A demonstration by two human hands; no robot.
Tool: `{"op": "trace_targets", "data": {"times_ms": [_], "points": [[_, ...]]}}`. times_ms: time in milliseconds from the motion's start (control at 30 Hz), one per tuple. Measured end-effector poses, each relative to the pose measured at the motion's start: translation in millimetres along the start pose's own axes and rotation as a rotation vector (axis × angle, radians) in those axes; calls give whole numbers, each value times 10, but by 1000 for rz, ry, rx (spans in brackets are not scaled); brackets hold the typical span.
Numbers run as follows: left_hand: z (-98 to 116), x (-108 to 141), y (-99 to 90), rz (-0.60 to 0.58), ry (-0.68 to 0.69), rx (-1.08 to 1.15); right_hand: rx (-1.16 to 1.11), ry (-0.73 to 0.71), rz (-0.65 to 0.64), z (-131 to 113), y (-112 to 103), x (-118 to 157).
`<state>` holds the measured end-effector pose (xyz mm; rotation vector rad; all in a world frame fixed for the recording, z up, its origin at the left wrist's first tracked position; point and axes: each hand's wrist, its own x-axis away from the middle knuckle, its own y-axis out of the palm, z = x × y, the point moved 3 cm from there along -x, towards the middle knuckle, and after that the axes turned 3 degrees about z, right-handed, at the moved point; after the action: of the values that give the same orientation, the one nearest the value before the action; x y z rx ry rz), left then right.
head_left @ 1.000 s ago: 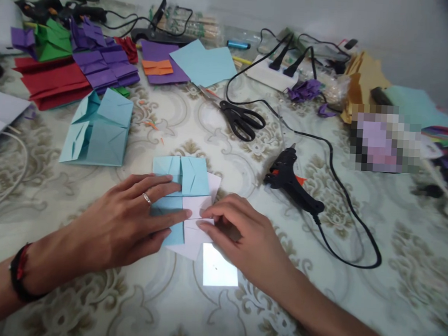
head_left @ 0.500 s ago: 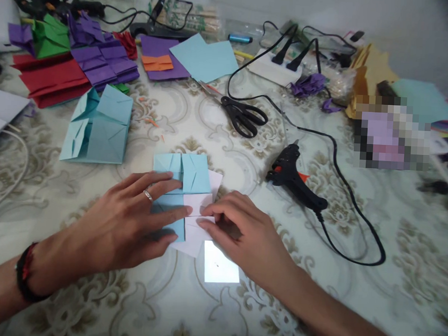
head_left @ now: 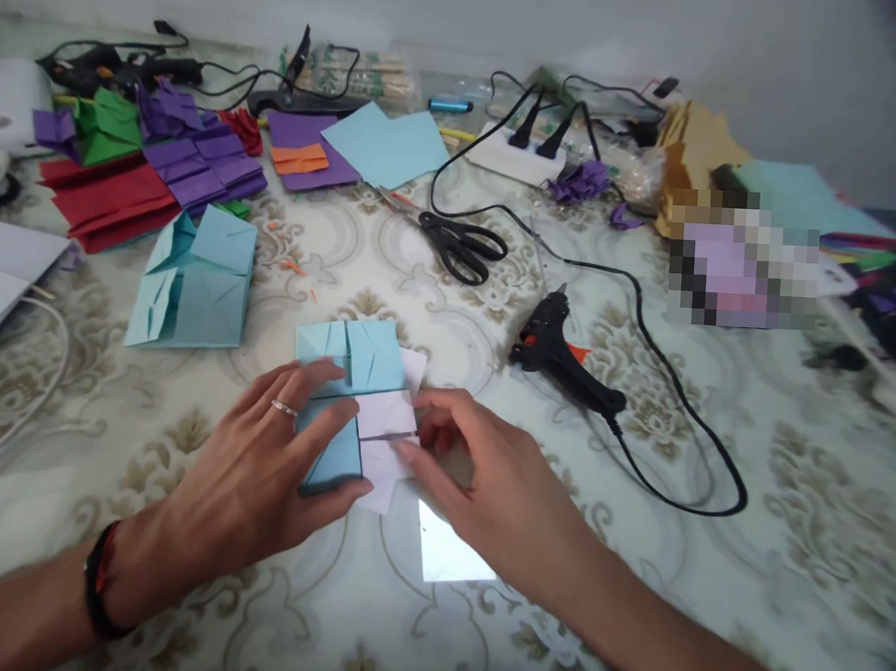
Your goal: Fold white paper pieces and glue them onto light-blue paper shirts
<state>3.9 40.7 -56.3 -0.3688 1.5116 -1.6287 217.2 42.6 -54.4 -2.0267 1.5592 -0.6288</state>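
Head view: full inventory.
near folded paper: one, blue, centre
pale paper: uncountable, whitish, centre
far folded paper: one, blue, left
coloured papers: many, mixed, back
glue gun: one, black, right
scissors: one, black handles, middle
power strip: one, white, back
marker: one, blue, back
cables: several, black and white, both sides
tablecloth: one, cream, beneath
pixelated items: uncountable, mixed, right
left hand: one, on near folded paper
right hand: one, at pale paper
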Motion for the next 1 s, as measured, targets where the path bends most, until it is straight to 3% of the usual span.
{"op": "trace_targets", "data": {"times_ms": [300, 467, 567, 633, 800, 1000], "points": [[3, 56, 34, 39, -37, -42, -410, 210, -110, 0, -53, 1], [6, 53, -32, 112, -1, -48, -281, 58, -102, -61, -9, -21], [51, -86, -269, 195, 71, -86, -225, -35, -56, -118, -43, -14], [69, -242, -440, 191, 73, -128, -199, -93, -39, -154, -98, 3], [122, -641, -636, -76, 209, 13, -212, -284, -35, -220, -266, 65], [173, -735, -648, -279, 110, 226, -284, -250, -49, -149, -409, 60]]}}
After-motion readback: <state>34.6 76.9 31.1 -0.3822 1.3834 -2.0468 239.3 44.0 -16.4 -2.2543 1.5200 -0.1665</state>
